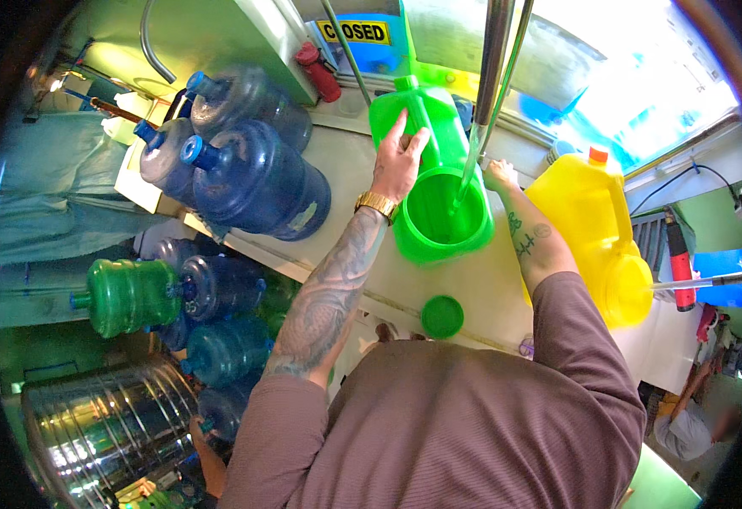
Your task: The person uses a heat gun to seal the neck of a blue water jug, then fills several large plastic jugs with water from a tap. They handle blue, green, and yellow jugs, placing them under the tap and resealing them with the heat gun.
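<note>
Water runs from a metal spout (480,108) into the wide open mouth of a green plastic water container (444,210), which stands on the white counter. My left hand (400,159), with a gold watch at the wrist, rests against the container's near-left side by its handle, fingers spread. To the right of the container, my right hand (500,175) has its fingers curled near a small fitting behind the spout; what it grips is too small to tell. A round green lid (442,316) lies at the counter's near edge. A yellow plastic container (581,223) stands at the right, a stream entering its round opening.
Several blue water jugs (253,178) stand on the counter at left, with more jugs (132,298) below. A red bottle (317,71) is by the window. A ribbed steel tank (110,426) is at lower left. Other people are partly visible at lower left and lower right.
</note>
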The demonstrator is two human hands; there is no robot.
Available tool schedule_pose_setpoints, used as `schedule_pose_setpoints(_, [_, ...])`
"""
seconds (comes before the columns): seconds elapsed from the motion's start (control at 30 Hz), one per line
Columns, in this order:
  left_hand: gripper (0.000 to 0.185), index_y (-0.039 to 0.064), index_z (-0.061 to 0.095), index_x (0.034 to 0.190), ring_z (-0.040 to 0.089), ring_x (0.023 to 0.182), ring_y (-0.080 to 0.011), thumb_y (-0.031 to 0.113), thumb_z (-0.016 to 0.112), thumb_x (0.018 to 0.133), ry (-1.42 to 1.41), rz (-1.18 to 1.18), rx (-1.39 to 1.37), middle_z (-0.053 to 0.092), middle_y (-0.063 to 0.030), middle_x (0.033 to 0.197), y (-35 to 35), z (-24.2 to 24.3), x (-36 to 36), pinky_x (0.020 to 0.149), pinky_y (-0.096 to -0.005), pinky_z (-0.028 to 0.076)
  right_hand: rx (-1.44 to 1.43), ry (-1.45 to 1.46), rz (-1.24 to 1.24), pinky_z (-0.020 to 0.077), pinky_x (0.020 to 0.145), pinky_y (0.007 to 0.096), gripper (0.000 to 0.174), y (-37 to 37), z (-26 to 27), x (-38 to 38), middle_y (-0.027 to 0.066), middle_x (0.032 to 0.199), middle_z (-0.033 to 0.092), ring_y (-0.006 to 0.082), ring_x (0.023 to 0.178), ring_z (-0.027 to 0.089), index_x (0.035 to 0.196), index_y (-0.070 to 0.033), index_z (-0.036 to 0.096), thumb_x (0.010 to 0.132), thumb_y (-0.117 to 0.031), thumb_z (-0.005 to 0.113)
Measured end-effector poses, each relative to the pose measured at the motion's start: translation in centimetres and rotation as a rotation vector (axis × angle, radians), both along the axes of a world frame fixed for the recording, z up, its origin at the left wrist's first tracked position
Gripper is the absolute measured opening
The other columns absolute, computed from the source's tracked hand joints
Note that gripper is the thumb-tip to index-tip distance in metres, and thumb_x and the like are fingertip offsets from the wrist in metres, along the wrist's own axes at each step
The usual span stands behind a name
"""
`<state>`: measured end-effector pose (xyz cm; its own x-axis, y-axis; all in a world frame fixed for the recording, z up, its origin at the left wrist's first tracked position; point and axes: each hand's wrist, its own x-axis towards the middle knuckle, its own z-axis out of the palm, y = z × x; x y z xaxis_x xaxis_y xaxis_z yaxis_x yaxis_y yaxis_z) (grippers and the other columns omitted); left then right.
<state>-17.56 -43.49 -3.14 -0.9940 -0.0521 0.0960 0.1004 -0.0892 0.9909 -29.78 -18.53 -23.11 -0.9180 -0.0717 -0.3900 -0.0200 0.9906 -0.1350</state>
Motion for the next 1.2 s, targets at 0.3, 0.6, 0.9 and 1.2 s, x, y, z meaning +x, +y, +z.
schedule_pose_setpoints(0.3, [0.063, 0.003, 0.034, 0.151, 0.054, 0.067, -0.0021, 0.025, 0.062, 0.098, 0.023, -0.017, -0.109, 0.065, 0.0047, 0.084, 1.4, 0.1, -1.0, 0.06, -0.0196, 0.045, -0.743, 0.444, -0.2, 0.0498, 0.095, 0.0419, 0.038, 3.0, -2.5, 6.1, 0.0236, 0.114, 0.066, 0.0353, 0.11, 0.062, 0.118, 0.001, 0.063, 0.091, -0.025, 0.063])
schedule_pose_setpoints(0.6, [0.043, 0.001, 0.05, 0.128, 0.056, 0.107, -0.0238, 0.028, 0.061, 0.097, 0.628, 0.283, -0.461, 0.058, -0.012, 0.118, -15.6, 4.7, 5.0, 0.094, -0.0365, 0.047, -0.805, 0.512, -0.761, 0.0517, 0.091, 0.0357, 0.031, 2.8, -3.6, 38.7, 0.0166, 0.112, 0.068, 0.0244, 0.103, 0.065, 0.117, 0.001, 0.064, 0.095, -0.02, 0.062])
schedule_pose_setpoints(0.9, [0.055, -0.003, 0.045, 0.135, 0.052, 0.117, -0.0277, 0.034, 0.062, 0.099, 0.224, 0.412, -0.655, 0.054, -0.018, 0.129, -39.4, 3.6, 3.8, 0.103, -0.0391, 0.039, -0.082, 0.415, -0.981, 0.049, 0.093, 0.0455, 0.032, 13.7, -5.9, 53.9, 0.0211, 0.115, 0.061, 0.0367, 0.111, 0.058, 0.119, -0.007, 0.058, 0.091, -0.022, 0.06])
schedule_pose_setpoints(1.2, [0.047, -0.002, 0.053, 0.128, 0.054, 0.112, -0.0237, 0.035, 0.061, 0.099, 0.366, 0.58, -0.696, 0.058, -0.0139, 0.126, -35.2, 2.5, 4.8, 0.101, -0.0373, 0.041, 0.067, 0.127, -0.886, 0.0473, 0.093, 0.0542, 0.045, 12.6, -9.9, 46.1, 0.0264, 0.121, 0.057, 0.0438, 0.114, 0.055, 0.12, -0.006, 0.06, 0.088, -0.038, 0.062])
